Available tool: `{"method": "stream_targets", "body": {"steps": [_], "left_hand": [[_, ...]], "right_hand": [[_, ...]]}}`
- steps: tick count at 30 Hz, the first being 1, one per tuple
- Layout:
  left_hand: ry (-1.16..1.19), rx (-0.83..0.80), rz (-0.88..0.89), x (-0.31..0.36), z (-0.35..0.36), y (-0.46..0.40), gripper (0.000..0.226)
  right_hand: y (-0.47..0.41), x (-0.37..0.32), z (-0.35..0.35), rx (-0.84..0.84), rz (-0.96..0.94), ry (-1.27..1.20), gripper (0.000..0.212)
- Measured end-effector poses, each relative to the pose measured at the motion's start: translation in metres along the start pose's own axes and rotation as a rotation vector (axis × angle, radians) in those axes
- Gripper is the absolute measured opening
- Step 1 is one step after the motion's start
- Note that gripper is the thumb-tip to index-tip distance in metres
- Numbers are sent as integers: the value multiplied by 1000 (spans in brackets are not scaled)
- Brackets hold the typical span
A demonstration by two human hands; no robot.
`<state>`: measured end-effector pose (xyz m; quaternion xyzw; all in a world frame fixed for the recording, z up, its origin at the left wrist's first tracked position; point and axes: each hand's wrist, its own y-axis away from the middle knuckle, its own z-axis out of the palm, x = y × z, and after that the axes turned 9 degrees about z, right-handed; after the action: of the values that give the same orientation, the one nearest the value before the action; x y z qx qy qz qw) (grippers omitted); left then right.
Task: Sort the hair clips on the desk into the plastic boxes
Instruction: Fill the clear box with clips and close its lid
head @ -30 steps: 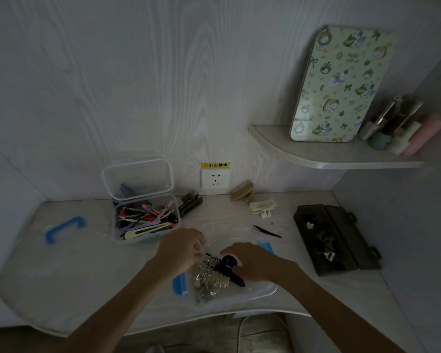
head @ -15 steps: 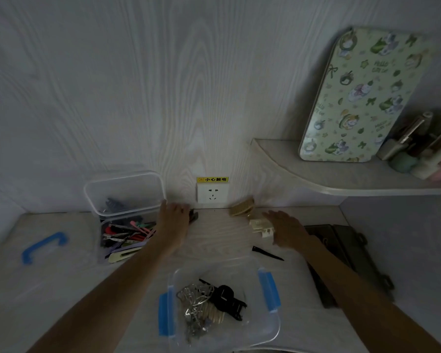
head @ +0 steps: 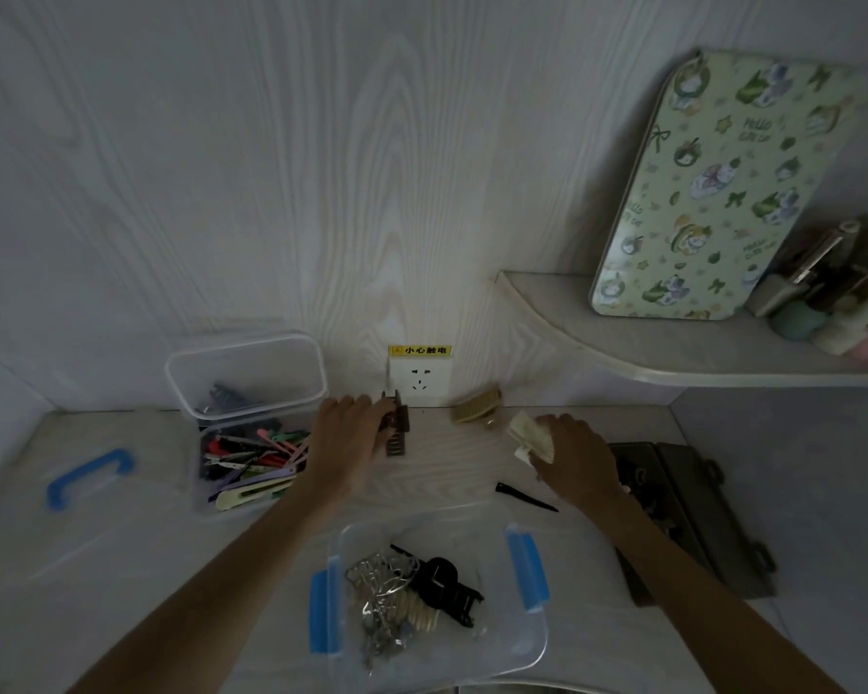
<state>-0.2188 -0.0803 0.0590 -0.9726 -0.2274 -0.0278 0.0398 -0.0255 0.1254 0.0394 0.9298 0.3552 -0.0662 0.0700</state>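
Left hand [head: 348,433]: fingers curled round dark comb clip [head: 396,429] | Right hand [head: 575,453]: gripping cream clips [head: 529,434] | Both above desk [head: 452,458]

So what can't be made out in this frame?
- Head view: left hand covers part of the dark claw clip.
- Cream clips: right hand covers the grip; count unclear.
- Dark case: contents dim, partly behind the right forearm.
- Shelf items: cut off by the right edge.

Blurred at the left hand [head: 349,433]: grip on dark comb clip [head: 397,430] unclear. Cut off at 3 o'clock: shelf items [head: 833,303].
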Motion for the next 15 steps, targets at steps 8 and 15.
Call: {"method": "stream_targets", "body": {"steps": [8, 15], "left_hand": [[451, 213, 190, 22, -46, 70, 35], [391, 2, 237, 49, -20, 127, 36]], "right_hand": [[77, -35, -67, -413, 123, -609, 51], [139, -69, -30, -71, -223, 198, 46]]}}
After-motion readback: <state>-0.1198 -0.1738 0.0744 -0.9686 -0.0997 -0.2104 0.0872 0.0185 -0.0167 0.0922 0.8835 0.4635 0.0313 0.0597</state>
